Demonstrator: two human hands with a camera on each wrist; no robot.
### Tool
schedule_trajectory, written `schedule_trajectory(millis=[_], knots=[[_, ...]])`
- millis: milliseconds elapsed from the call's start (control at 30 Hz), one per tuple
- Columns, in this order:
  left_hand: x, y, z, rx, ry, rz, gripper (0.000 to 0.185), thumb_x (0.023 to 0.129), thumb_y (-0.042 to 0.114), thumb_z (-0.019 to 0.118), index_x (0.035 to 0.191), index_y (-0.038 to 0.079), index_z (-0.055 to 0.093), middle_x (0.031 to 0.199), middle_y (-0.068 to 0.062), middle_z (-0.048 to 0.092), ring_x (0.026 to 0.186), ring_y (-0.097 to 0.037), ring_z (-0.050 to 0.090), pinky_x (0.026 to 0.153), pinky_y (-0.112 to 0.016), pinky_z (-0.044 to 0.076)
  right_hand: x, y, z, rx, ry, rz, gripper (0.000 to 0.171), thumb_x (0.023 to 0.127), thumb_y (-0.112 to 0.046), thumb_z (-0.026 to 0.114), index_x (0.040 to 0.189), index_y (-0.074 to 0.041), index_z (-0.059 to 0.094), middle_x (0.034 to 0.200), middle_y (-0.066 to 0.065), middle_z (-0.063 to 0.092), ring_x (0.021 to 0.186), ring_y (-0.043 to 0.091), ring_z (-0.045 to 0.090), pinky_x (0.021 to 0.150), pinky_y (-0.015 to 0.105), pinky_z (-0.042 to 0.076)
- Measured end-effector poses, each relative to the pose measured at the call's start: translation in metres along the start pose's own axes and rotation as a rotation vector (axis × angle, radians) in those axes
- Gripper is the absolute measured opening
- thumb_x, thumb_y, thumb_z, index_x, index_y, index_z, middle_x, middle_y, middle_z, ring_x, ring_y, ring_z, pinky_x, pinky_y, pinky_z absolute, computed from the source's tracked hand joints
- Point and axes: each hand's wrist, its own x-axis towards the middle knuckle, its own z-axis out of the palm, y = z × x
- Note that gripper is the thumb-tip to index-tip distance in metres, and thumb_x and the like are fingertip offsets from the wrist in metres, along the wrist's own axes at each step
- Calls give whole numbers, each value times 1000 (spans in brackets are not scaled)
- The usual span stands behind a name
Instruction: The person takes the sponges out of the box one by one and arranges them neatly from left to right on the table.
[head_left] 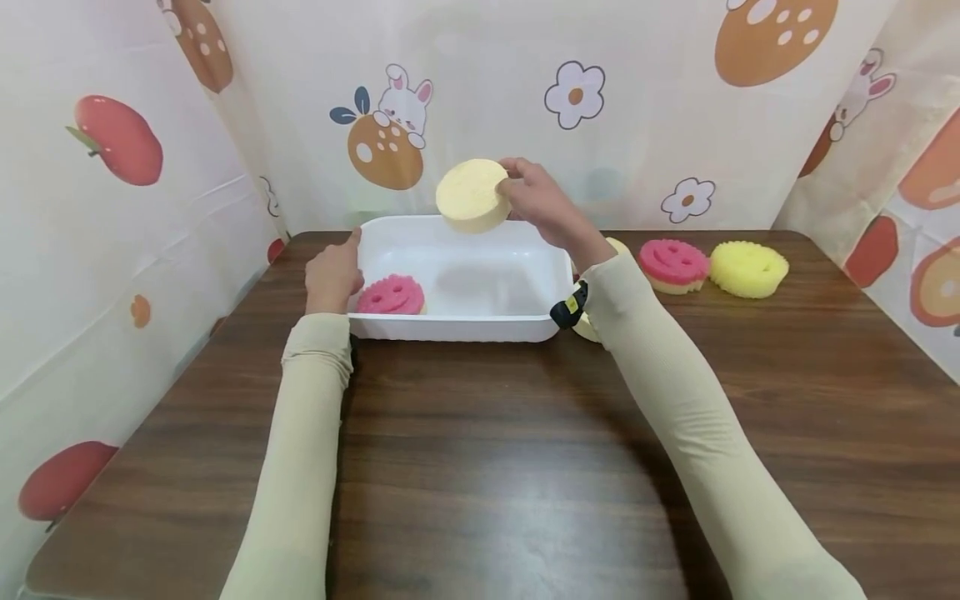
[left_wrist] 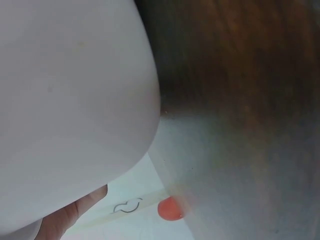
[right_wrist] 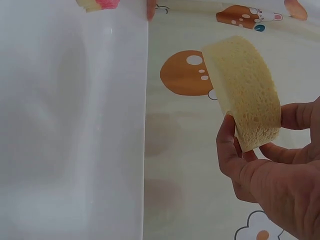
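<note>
My right hand [head_left: 543, 200] pinches a thick, round, pale yellow sponge [head_left: 472, 193] by its right edge. The sponge is held tilted above the far side of a white rectangular tray [head_left: 457, 327]. Its porous side [right_wrist: 247, 90] shows in the right wrist view, with thumb and fingers on opposite faces. My left hand [head_left: 333, 271] grips the tray's left end at the rim; in the left wrist view the tray wall hides most of that hand. Inside the tray, at its near left corner, lies a pink smiley-face sponge [head_left: 392, 295].
Right of the tray, a pink smiley sponge [head_left: 674, 265] and a yellow scalloped sponge [head_left: 748, 268] lie on the dark wooden table [head_left: 480, 467]. Pale yellow sponges [head_left: 587, 327] sit by the tray's right end, partly hidden by my right arm. A printed curtain [head_left: 495, 75] hangs behind the table.
</note>
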Motion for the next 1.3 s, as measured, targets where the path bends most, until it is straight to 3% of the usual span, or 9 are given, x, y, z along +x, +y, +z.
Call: schedule_trajectory(millis=[467, 700, 933, 1300], knots=[[0, 1, -1, -5, -38, -2, 82, 94, 11, 56, 161, 17, 9, 127, -31, 58, 88, -37, 56, 86, -55, 51, -20, 6, -12, -27, 62, -35, 52, 100, -16, 36, 151, -6, 36, 146, 12, 44, 112, 21, 59, 102, 37, 52], [-1, 2, -1, -11, -41, -2, 81, 96, 12, 56, 161, 18, 8, 117, -30, 61, 82, -36, 56, 82, -52, 51, -29, 9, -20, -74, 96, -28, 52, 99, -16, 36, 151, -6, 36, 149, 10, 38, 113, 20, 57, 101, 36, 52], [-3, 0, -1, -31, -47, -11, 82, 95, 12, 56, 161, 18, 7, 125, -32, 58, 86, -37, 56, 87, -55, 51, -41, 13, -30, -84, 116, 11, 53, 100, -20, 35, 151, -8, 35, 155, 9, 27, 123, 22, 51, 106, 39, 49], [-4, 0, -4, -21, -29, 4, 80, 95, 12, 55, 161, 16, 10, 106, -29, 62, 76, -34, 54, 81, -53, 50, -59, 21, -56, -93, 180, 31, 54, 100, -22, 36, 152, -8, 35, 152, 9, 34, 117, 21, 50, 106, 40, 47]])
